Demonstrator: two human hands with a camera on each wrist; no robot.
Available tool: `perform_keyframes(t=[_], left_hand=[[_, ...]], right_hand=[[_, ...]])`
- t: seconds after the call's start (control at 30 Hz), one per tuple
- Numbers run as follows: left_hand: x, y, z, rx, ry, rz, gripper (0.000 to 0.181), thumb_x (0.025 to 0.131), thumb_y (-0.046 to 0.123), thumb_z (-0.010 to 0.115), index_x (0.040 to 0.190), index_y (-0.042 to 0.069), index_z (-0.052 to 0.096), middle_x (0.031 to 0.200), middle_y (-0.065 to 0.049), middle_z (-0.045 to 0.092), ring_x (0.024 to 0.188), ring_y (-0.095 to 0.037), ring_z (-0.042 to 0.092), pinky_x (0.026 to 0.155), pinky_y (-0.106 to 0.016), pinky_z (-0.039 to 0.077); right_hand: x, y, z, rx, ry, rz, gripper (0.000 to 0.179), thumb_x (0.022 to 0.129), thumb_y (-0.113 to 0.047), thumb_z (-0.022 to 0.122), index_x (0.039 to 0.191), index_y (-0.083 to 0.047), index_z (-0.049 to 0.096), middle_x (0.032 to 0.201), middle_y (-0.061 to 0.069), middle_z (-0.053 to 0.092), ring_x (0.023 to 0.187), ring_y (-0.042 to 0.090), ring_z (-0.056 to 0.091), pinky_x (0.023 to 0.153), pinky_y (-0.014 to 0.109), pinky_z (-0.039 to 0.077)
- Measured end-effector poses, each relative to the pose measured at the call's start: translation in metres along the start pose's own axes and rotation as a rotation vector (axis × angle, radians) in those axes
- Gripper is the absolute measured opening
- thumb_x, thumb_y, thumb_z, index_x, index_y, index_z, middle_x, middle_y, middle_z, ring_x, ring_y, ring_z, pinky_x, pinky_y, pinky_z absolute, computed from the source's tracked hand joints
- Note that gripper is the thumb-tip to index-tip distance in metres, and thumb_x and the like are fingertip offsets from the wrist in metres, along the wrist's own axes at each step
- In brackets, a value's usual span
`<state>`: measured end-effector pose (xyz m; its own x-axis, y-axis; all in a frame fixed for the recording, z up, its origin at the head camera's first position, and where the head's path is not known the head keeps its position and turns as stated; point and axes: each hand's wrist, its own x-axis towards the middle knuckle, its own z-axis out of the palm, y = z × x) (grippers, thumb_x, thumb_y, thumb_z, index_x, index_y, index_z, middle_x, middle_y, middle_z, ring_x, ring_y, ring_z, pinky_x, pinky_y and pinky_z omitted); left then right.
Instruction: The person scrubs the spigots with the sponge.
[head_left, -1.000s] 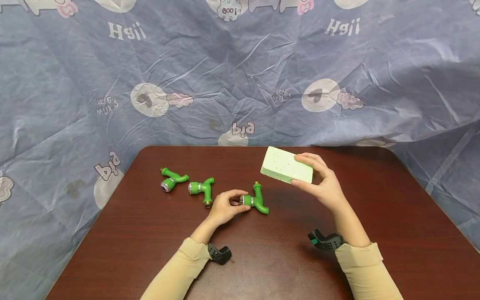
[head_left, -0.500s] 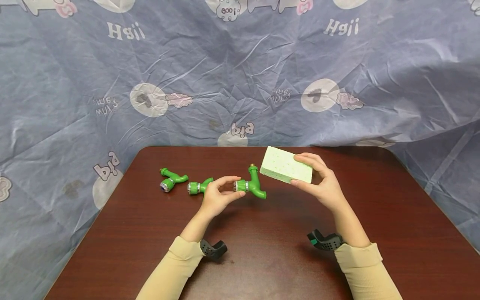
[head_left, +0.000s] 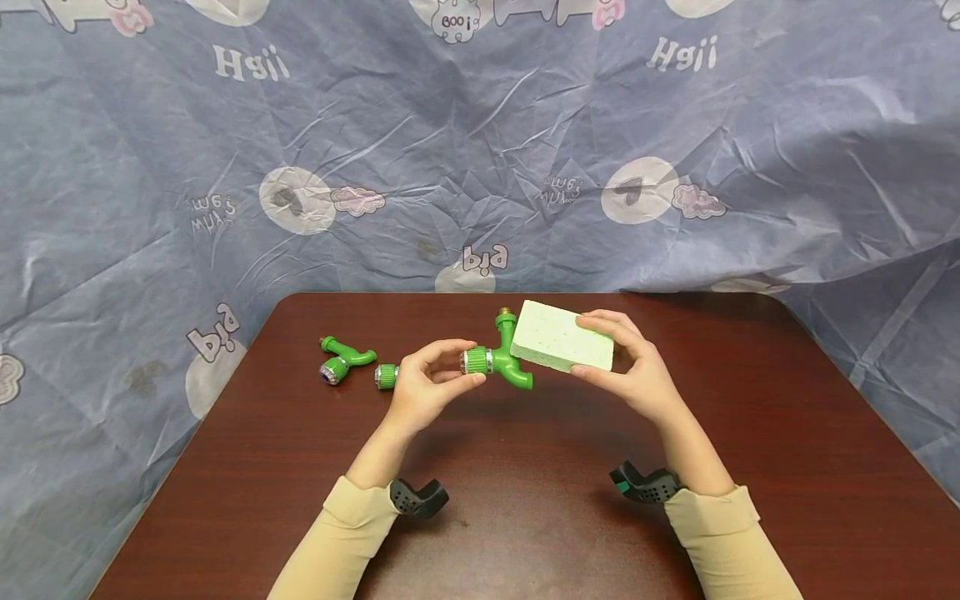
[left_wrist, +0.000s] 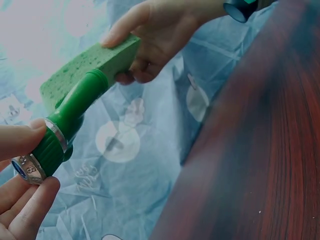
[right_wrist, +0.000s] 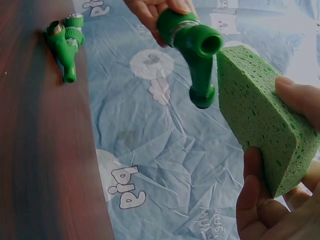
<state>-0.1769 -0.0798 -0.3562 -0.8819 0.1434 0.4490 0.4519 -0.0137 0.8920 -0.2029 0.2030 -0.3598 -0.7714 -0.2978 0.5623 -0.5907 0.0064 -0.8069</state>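
Note:
My left hand (head_left: 422, 385) pinches the ribbed knob of a green faucet (head_left: 508, 354) between thumb and fingers, holding it above the table. Its brass-threaded inlet points away and its spout curves to the right. In the left wrist view the same faucet (left_wrist: 77, 107) shows a silver cap on the knob end. My right hand (head_left: 637, 367) grips a pale green sponge (head_left: 562, 336) by its right end, thumb on one side and fingers on the other. The sponge's left end is right at the faucet's body, overlapping it in the head view. Pores show on the sponge (right_wrist: 265, 110) in the right wrist view.
Two more green faucets lie on the brown table (head_left: 525, 500): one at the left (head_left: 347, 360), another (head_left: 387, 376) partly hidden behind my left hand. A blue-grey printed cloth (head_left: 480, 167) hangs behind the table's far edge. Each wrist wears a black band (head_left: 418, 498).
My left hand has lifted the faucet off the table, up and slightly left. My right hand has brought the sponge a little left and down, up against the faucet.

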Motion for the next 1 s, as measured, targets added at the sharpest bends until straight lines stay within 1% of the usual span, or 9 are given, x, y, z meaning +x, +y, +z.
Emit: perform_keyframes(t=[0.17, 0.27, 0.33, 0.47, 0.57, 0.7, 0.77, 0.87, 1.0], left_hand=[[-0.001, 0.002, 0.002, -0.001, 0.008, -0.015, 0.038, 0.071, -0.013, 0.074, 0.108, -0.013, 0.062, 0.097, -0.028, 0.064, 0.081, -0.028, 0.066, 0.073, -0.041, 0.055], [-0.001, 0.002, 0.003, -0.003, 0.007, -0.025, 0.039, 0.072, -0.013, 0.073, 0.108, -0.014, 0.061, 0.097, -0.028, 0.064, 0.081, -0.028, 0.066, 0.072, -0.037, 0.056], [-0.001, 0.001, 0.003, -0.003, 0.005, -0.024, 0.039, 0.071, -0.013, 0.074, 0.108, -0.013, 0.061, 0.097, -0.028, 0.065, 0.081, -0.026, 0.066, 0.072, -0.037, 0.056], [-0.001, 0.0, 0.001, -0.002, 0.0, -0.012, 0.038, 0.071, -0.013, 0.074, 0.108, -0.013, 0.062, 0.098, -0.027, 0.065, 0.082, -0.022, 0.065, 0.075, -0.042, 0.055], [0.0, -0.001, -0.001, 0.008, 0.006, -0.004, 0.038, 0.071, -0.012, 0.074, 0.108, -0.012, 0.062, 0.098, -0.027, 0.065, 0.082, -0.021, 0.065, 0.075, -0.042, 0.055], [0.001, -0.001, -0.004, 0.02, 0.028, 0.012, 0.039, 0.071, -0.012, 0.074, 0.108, -0.012, 0.062, 0.098, -0.028, 0.065, 0.082, -0.02, 0.066, 0.073, -0.038, 0.056], [0.002, -0.001, -0.006, 0.019, 0.033, 0.014, 0.039, 0.072, -0.012, 0.074, 0.108, -0.012, 0.062, 0.099, -0.028, 0.064, 0.082, -0.02, 0.066, 0.073, -0.037, 0.056], [0.002, 0.0, -0.008, 0.015, 0.034, 0.009, 0.039, 0.072, -0.012, 0.074, 0.109, -0.012, 0.062, 0.1, -0.028, 0.064, 0.082, -0.02, 0.066, 0.073, -0.035, 0.056], [0.001, 0.001, -0.008, 0.006, 0.014, 0.002, 0.039, 0.071, -0.013, 0.073, 0.108, -0.012, 0.062, 0.098, -0.027, 0.064, 0.081, -0.02, 0.066, 0.073, -0.035, 0.056]], right_hand=[[-0.001, 0.0, 0.008, -0.095, -0.014, -0.022, 0.059, 0.069, 0.015, 0.074, 0.124, 0.005, 0.055, 0.127, 0.016, 0.045, 0.109, 0.019, 0.048, 0.08, 0.018, 0.046], [-0.002, -0.002, 0.014, -0.125, -0.035, -0.022, 0.06, 0.067, 0.017, 0.075, 0.123, 0.005, 0.056, 0.126, 0.016, 0.045, 0.112, 0.019, 0.046, 0.083, 0.019, 0.043], [-0.002, -0.006, 0.018, -0.116, -0.053, -0.017, 0.061, 0.066, 0.019, 0.074, 0.123, 0.006, 0.055, 0.126, 0.018, 0.045, 0.112, 0.02, 0.046, 0.082, 0.02, 0.043], [-0.001, -0.017, 0.021, -0.093, -0.091, -0.012, 0.059, 0.066, 0.021, 0.073, 0.121, 0.011, 0.054, 0.125, 0.022, 0.043, 0.107, 0.019, 0.049, 0.078, 0.019, 0.046], [-0.001, -0.019, 0.019, -0.104, -0.147, -0.028, 0.059, 0.066, 0.02, 0.073, 0.121, 0.01, 0.055, 0.124, 0.021, 0.044, 0.103, 0.018, 0.051, 0.075, 0.02, 0.049], [-0.002, -0.012, 0.009, -0.123, -0.227, -0.05, 0.061, 0.066, 0.016, 0.076, 0.123, 0.004, 0.056, 0.124, 0.016, 0.046, 0.106, 0.02, 0.049, 0.073, 0.022, 0.051], [-0.002, -0.01, 0.005, -0.115, -0.25, -0.051, 0.061, 0.067, 0.014, 0.077, 0.123, 0.003, 0.057, 0.124, 0.014, 0.046, 0.108, 0.022, 0.048, 0.072, 0.023, 0.052], [-0.003, -0.009, 0.0, -0.12, -0.247, -0.054, 0.06, 0.067, 0.01, 0.078, 0.123, 0.001, 0.058, 0.124, 0.013, 0.047, 0.109, 0.023, 0.047, 0.073, 0.023, 0.051], [-0.003, -0.009, -0.001, -0.152, -0.189, -0.049, 0.06, 0.067, 0.008, 0.079, 0.123, -0.001, 0.058, 0.124, 0.01, 0.047, 0.107, 0.022, 0.049, 0.076, 0.023, 0.048]])
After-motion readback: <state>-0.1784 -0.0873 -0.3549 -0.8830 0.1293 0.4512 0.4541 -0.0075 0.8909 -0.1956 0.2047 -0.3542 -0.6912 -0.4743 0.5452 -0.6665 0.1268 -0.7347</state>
